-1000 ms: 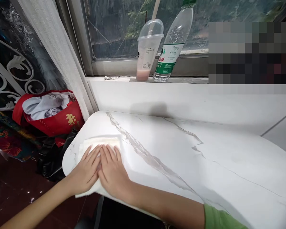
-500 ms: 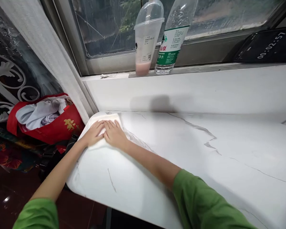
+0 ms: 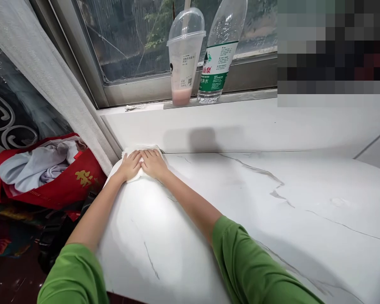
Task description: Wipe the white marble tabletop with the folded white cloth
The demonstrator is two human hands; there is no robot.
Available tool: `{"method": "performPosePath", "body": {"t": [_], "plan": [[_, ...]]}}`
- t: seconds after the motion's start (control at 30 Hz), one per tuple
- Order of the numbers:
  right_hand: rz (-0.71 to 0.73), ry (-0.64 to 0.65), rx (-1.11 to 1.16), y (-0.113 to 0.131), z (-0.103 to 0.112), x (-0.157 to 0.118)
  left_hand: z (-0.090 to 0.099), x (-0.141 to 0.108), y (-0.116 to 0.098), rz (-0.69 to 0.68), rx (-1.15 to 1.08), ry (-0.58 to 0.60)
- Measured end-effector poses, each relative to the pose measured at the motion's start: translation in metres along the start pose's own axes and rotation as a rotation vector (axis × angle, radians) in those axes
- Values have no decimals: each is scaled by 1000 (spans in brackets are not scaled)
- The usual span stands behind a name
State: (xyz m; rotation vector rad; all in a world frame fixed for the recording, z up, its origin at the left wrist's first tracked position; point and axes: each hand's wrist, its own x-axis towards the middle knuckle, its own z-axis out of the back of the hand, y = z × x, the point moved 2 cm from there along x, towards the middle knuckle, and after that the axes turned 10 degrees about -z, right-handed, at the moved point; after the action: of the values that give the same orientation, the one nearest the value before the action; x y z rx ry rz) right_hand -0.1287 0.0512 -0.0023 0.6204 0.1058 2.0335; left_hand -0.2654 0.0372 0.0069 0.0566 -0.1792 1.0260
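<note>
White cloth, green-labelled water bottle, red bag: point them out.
White cloth (image 3: 139,174): head view, near its lower edge.
Green-labelled water bottle (image 3: 218,66): head view, middle of label.
Red bag (image 3: 57,192): head view, front side.

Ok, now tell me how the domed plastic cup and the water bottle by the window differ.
The domed plastic cup widens upward to a domed lid with a straw; the water bottle narrows upward and its top is out of frame.
The cup holds a little pink drink; the bottle shows no pink.
The cup bears small black print, the bottle a white-and-green label.
Both are see-through and stand on the windowsill.
</note>
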Motion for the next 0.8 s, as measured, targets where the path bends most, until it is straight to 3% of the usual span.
{"method": "performPosePath", "body": {"t": [0.13,0.23,0.4,0.57,0.7,0.8], "plan": [[-58,42,-11,39,-4,-13,10,-34,9,127,31,123],[-92,54,13,81,-3,-40,21,-80,11,100,-1,101],[-8,158,91,135,17,-112,39,-173,-31,11,22,21],[119,239,164,153,46,-173,48,-235,-88,38,49,-25],[172,298,194,154,61,-201,50,-256,-118,32,61,-76],[200,301,208,153,65,-208,50,-260,-126,34,60,-83]]}}
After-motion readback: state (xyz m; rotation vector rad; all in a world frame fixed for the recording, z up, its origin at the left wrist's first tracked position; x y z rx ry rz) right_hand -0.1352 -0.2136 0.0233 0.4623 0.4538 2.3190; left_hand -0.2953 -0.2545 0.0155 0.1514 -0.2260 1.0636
